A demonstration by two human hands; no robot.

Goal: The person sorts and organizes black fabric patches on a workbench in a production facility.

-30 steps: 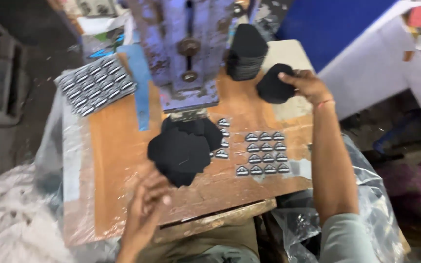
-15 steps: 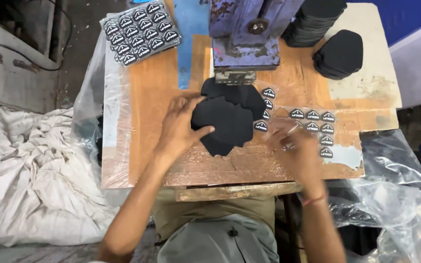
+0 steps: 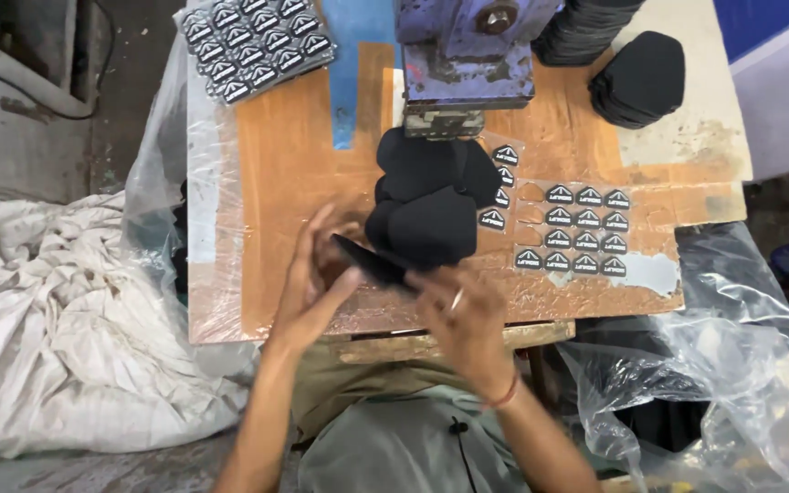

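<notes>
the biggest thing is the white crumpled cloth [image 3: 57, 319] on the floor at the left, and its left part is cut off by the frame. next is the wooden tabletop [image 3: 294, 173], partly covered with clear plastic sheet [image 3: 714, 365] that hangs down at the right side and hides what is under it. at the top stands a blue press machine [image 3: 468, 55]; only its lower part is visible, the rest is cut off. under its foot lies a pile of black fabric pieces [image 3: 431, 196], overlapping so i cannot count them. two more stacks of black pieces [image 3: 636, 82] sit at the upper right, one partly out of frame. small black labels [image 3: 582, 233] lie in rows on the tabletop to the right of the pile, and a tray of similar labels [image 3: 253, 41] is at the upper left (the print on them is too small to make out).

the left hand [image 3: 317, 278] is half open, fingers curved, and it grasps one black fabric piece [image 3: 372, 263] by its left end, just in front of the pile. the right hand [image 3: 463, 324] is seen from the back, with a ring on it; its fingers touch the right end of the same piece, but whether they pinch it i cannot tell, because they are blurred.
</notes>
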